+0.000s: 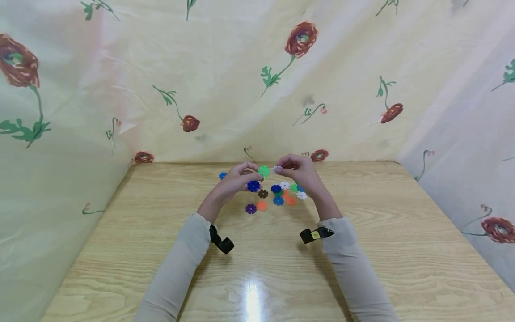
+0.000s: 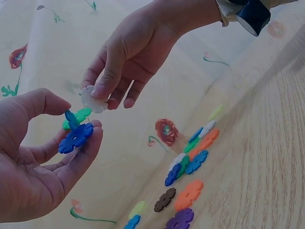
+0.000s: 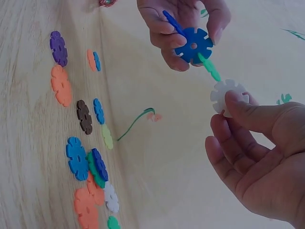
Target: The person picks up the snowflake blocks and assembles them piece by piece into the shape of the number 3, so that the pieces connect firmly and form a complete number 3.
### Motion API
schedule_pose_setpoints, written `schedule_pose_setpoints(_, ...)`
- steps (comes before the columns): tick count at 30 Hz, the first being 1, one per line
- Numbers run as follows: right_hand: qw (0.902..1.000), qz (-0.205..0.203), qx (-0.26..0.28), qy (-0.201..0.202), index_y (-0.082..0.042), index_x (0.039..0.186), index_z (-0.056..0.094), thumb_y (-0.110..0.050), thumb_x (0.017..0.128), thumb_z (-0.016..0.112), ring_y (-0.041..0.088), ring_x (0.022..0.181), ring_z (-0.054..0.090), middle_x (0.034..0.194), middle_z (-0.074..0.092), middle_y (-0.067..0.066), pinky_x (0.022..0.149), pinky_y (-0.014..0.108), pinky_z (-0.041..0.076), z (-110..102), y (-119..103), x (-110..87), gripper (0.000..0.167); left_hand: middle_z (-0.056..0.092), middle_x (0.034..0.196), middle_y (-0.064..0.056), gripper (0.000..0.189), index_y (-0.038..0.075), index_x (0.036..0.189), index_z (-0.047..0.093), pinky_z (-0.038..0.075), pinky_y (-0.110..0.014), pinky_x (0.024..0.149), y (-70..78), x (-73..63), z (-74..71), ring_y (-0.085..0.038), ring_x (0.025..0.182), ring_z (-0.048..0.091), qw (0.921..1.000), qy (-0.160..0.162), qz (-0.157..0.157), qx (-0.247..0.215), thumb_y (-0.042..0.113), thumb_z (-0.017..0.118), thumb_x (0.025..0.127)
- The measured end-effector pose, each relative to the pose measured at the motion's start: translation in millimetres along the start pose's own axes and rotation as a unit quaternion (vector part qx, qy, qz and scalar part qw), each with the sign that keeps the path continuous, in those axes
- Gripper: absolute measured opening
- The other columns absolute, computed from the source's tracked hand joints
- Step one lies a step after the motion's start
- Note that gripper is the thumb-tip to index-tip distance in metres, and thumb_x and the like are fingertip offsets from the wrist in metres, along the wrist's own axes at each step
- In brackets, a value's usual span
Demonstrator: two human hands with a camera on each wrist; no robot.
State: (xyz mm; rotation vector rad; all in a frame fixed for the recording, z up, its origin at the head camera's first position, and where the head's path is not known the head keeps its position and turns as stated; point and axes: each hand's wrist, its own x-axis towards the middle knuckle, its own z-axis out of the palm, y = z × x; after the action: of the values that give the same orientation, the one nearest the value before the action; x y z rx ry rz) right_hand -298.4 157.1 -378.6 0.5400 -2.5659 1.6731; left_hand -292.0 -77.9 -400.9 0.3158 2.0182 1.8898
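Note:
My left hand (image 2: 47, 157) holds a small joined group of notched plastic discs above the table: a dark blue disc (image 2: 76, 138), another blue disc (image 3: 193, 45) and a green disc (image 1: 263, 171), slotted at angles to one another. Between thumb and fingers, my right hand (image 3: 259, 143) pinches a white notched disc (image 3: 228, 98). Its edge is right at the green disc's (image 3: 209, 68) outer edge in the right wrist view. Both hands are raised over the far part of the table, facing each other.
Loose discs lie on the wooden table (image 1: 257, 250) beneath the hands: purple (image 1: 251, 209), orange (image 1: 262, 205), brown (image 1: 263, 193), blue (image 1: 278, 201) and white (image 1: 301, 195), some overlapping. A flower-printed cloth (image 1: 225, 80) hangs behind the table's far edge and along the sides.

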Motion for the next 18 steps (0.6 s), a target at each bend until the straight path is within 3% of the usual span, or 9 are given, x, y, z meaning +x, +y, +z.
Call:
schedule_pose_setpoints(4,1.0000,-0.008,0.003,-0.001,0.001,0.103,0.073,-0.012,0.094,0.074,0.020,0.085,0.066,0.105,0.070,0.019,0.073,0.022,0.057,0.5,1.5,0.9,0.016,0.068,0.115,-0.007,0.023,0.011,0.121,0.059,0.053,-0.045,0.096,0.3,0.4,0.8,-0.036,0.119,0.062,0.9999,-0.005,0.005,-0.015,0.022,0.063,0.101)
schedule_pose_setpoints(9,0.9997,-0.021,0.011,0.001,0.002,0.101,0.074,-0.008,0.093,0.074,0.018,0.082,0.067,0.101,0.072,0.017,0.073,0.023,0.058,3.0,-1.0,0.9,0.013,0.065,0.107,-0.009,0.022,0.007,0.123,0.057,0.058,-0.047,0.094,1.3,0.2,2.3,-0.025,0.090,0.066,0.9986,-0.013,0.020,-0.047,0.018,0.058,0.103)
schedule_pose_setpoints(14,0.9993,-0.034,0.014,0.010,0.001,0.100,0.075,-0.008,0.092,0.075,0.027,0.084,0.069,0.097,0.074,0.013,0.072,0.024,0.059,6.8,-3.2,-1.0,0.012,0.061,0.103,-0.009,0.023,0.005,0.126,0.054,0.060,-0.028,0.078,1.4,0.3,4.1,-0.018,0.082,0.061,0.9962,-0.015,0.031,-0.080,0.017,0.054,0.105)
schedule_pose_setpoints(18,0.9985,-0.047,0.019,0.021,0.000,0.099,0.075,-0.008,0.093,0.075,0.035,0.088,0.070,0.098,0.074,0.015,0.075,0.025,0.060,9.8,-4.4,-2.0,0.011,0.061,0.102,-0.008,0.025,0.004,0.128,0.052,0.059,-0.025,0.075,1.4,0.5,5.5,-0.015,0.080,0.062,0.9947,-0.009,0.035,-0.097,0.017,0.052,0.107)
